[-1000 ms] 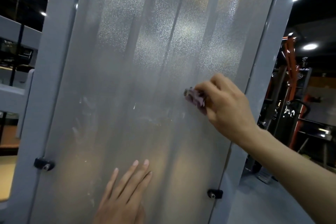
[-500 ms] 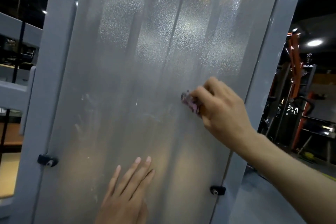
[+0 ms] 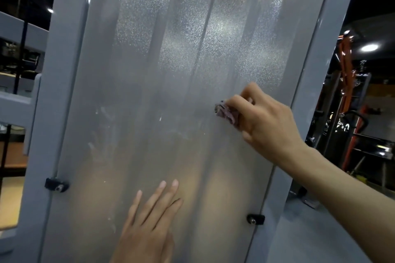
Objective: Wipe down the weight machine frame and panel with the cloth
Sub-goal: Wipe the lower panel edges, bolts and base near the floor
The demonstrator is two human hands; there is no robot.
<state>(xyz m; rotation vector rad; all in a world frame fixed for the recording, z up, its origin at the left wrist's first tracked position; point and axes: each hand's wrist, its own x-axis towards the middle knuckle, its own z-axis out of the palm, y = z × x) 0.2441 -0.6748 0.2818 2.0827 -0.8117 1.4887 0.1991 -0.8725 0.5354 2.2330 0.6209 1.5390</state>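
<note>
Plainly, frame [image 3: 62,96]: grey uprights are seen left and right of the sheet, which is held to them by black clips [image 3: 56,184].
Panel [image 3: 171,83]: a frosted translucent sheet is set between the uprights; pale smears are seen left of centre, so wiping is judged unfinished.
Right hand [image 3: 269,124]: curled fingers are closed round the cloth, pressing it to the panel's right part for rubbing.
Left hand [image 3: 147,222]: laid flat on the lower panel, fingers straight, nothing gripped (probably to steady the sheet).
Cloth [image 3: 226,112]: a small dark wad is bunched under the right fingers, touching the panel.
</note>
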